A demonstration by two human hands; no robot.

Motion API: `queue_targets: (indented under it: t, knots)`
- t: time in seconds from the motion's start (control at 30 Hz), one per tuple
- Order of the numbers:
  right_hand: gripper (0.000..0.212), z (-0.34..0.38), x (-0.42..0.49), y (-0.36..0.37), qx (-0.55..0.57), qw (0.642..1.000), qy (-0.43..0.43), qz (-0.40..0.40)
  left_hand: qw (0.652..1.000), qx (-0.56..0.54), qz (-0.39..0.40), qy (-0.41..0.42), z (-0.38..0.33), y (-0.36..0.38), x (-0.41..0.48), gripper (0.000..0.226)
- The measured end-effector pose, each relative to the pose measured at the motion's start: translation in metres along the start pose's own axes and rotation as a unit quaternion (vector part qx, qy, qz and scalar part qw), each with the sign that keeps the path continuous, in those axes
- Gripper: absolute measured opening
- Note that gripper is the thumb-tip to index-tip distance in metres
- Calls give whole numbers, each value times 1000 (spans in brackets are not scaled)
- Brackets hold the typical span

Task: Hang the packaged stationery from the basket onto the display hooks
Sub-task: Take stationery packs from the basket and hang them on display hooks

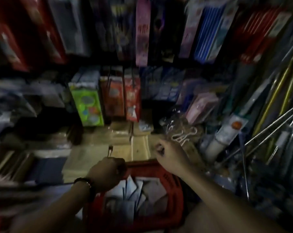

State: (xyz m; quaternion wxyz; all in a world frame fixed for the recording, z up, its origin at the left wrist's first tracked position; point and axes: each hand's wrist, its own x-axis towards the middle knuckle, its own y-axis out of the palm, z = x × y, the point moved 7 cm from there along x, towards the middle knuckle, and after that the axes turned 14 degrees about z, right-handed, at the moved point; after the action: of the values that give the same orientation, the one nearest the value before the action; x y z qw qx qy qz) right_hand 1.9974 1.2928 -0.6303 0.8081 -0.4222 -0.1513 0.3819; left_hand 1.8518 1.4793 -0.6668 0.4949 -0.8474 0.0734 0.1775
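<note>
A red basket [173, 182] is seen below and between the two hands, and white and pale-blue packets [142, 190] are piled loosely inside it, some on edge, some flat. The left hand [108, 172] is set at the basket's far left corner, its fingers curled over the rim so that the rim is gripped; a dark bracelet [86, 183] is worn on that wrist. The right hand [169, 155] is held just past the basket's far right corner with its fingers curled in; whether anything is pinched in them cannot be told through the blur. Just beyond the right hand a clear bag [177, 126] is lying, and pale clips [184, 137] are held in it. Further right of that hand, bare metal hooks [270, 130] are seen slanting out from the display. Ahead of the left hand a green pack [88, 105] is hung, with red packs [132, 98] beside it. Between the hands, beyond the basket, brown boxes [125, 143] are stacked
</note>
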Motion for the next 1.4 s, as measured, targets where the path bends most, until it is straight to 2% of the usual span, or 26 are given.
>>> queue_targets:
  t: [0.07,0.2,0.3,0.37,0.53,0.63,0.67,0.77,0.8,0.87,0.97,1.1,1.17,1.27,1.4]
  knots:
    - [10,-34,-7,61,26,997,55,44,1000,-1,8,-11,25,37,3,11]
    - [4,-89,-42,162,92,984,141,54,995,-30,79,-50,62,99,14,12]
    - [20,-121,-63,230,113,971,187,94,988,-22,125,-91,91,132,28,25]
    - [14,-137,-65,259,107,963,216,119,980,-8,149,-129,114,146,35,29]
    - [7,-147,-40,311,109,956,226,155,965,-86,195,-152,153,174,46,44]
    - [3,-137,-19,335,74,954,220,188,962,-93,208,-152,163,185,47,39]
    - [9,-134,-13,344,60,951,223,205,960,-84,217,-152,166,188,47,39]
    - [60,-132,-3,372,31,925,265,269,954,-67,242,-162,174,198,42,43]
    - [70,-133,-2,378,29,918,288,271,954,-64,244,-160,175,200,41,44]
    - [73,-136,-3,388,54,908,340,240,958,-54,242,-146,172,205,40,44]
    - [42,-142,1,398,126,893,389,187,957,2,257,-133,164,212,43,43]
    - [11,-137,11,404,213,903,315,201,954,-6,260,-147,164,209,49,38]
    - [8,-135,15,391,215,918,286,168,956,-12,264,-130,164,207,50,43]
    - [20,-131,18,366,197,939,256,114,960,-41,254,-109,165,209,48,60]
    - [23,-125,20,334,205,952,212,78,957,-131,221,-134,172,205,46,104]
